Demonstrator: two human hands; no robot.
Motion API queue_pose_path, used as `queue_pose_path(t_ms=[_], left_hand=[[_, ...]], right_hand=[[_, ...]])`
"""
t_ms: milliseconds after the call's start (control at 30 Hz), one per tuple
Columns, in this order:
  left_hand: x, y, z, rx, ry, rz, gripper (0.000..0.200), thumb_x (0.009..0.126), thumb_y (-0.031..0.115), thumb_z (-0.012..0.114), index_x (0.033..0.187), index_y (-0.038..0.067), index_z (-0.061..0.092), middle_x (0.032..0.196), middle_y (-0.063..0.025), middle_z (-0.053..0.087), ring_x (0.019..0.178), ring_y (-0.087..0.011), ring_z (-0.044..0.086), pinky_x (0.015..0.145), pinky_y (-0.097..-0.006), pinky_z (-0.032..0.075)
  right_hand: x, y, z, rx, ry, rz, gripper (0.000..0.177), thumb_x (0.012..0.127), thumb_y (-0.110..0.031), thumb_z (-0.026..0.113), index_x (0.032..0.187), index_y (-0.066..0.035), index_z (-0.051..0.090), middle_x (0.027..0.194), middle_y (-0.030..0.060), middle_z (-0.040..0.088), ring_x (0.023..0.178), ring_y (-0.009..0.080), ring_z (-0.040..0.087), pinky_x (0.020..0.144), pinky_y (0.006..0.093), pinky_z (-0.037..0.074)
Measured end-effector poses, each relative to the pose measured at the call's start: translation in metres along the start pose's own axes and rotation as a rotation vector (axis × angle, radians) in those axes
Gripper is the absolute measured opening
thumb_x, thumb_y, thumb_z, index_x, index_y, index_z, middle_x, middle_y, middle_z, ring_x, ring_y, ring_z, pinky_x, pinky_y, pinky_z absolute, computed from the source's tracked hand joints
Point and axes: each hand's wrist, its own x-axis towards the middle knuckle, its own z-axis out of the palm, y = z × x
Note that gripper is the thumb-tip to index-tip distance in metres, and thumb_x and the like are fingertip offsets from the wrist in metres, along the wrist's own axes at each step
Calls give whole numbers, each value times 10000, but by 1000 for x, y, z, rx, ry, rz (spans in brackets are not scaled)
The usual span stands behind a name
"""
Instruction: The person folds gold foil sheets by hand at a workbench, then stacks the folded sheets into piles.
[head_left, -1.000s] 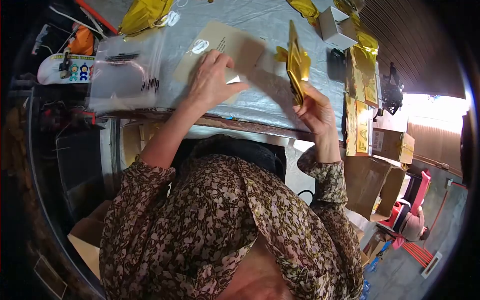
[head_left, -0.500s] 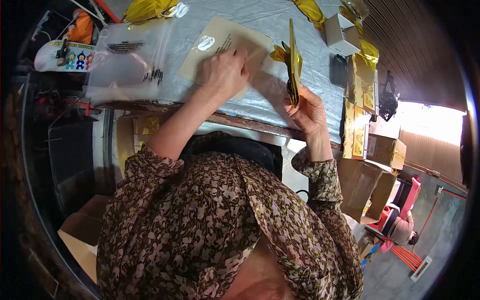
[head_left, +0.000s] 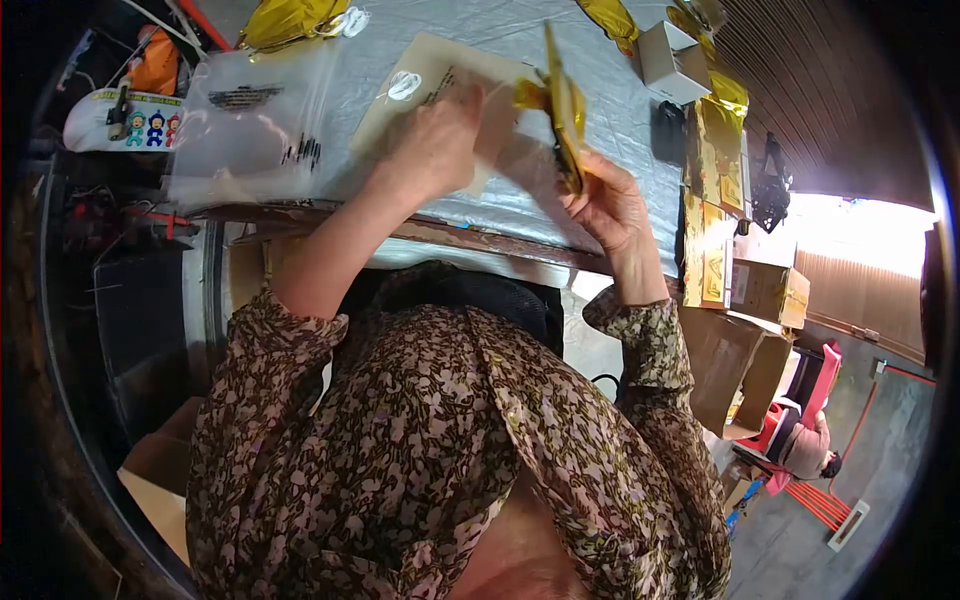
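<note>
On the silver-grey covered tabletop (head_left: 625, 130): a tan card sheet (head_left: 508, 98), dark-lettered, with a coil of white cord (head_left: 404, 86) toward its left. Over the sheet, motion-blurred and with fingers seemingly curled, the left hand (head_left: 432, 140); impossible to tell whether gripping anything or touching the card. Pinched between fingers and thumb of the right hand (head_left: 612, 205), near the sheet's right side: a gold foil-like piece (head_left: 566, 105), tilted on edge. Left of the sheet, clear plastic bags (head_left: 245, 125), lying flat; far left, a gold bundle (head_left: 288, 25); far right, an open white box (head_left: 672, 65).
</note>
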Motion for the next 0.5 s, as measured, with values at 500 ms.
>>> queue_pose_path(t_ms=[500], left_hand=[[-11, -39, 22, -658, 246, -293, 197, 924, 170, 725, 1039, 12, 706, 880, -77, 775, 753, -145, 737, 700, -307, 580]], right_hand=[[7, -8, 2, -739, 396, 9, 62, 870, -37, 798, 875, 17, 770, 770, 79, 737, 555, 131, 628, 517, 252, 506]])
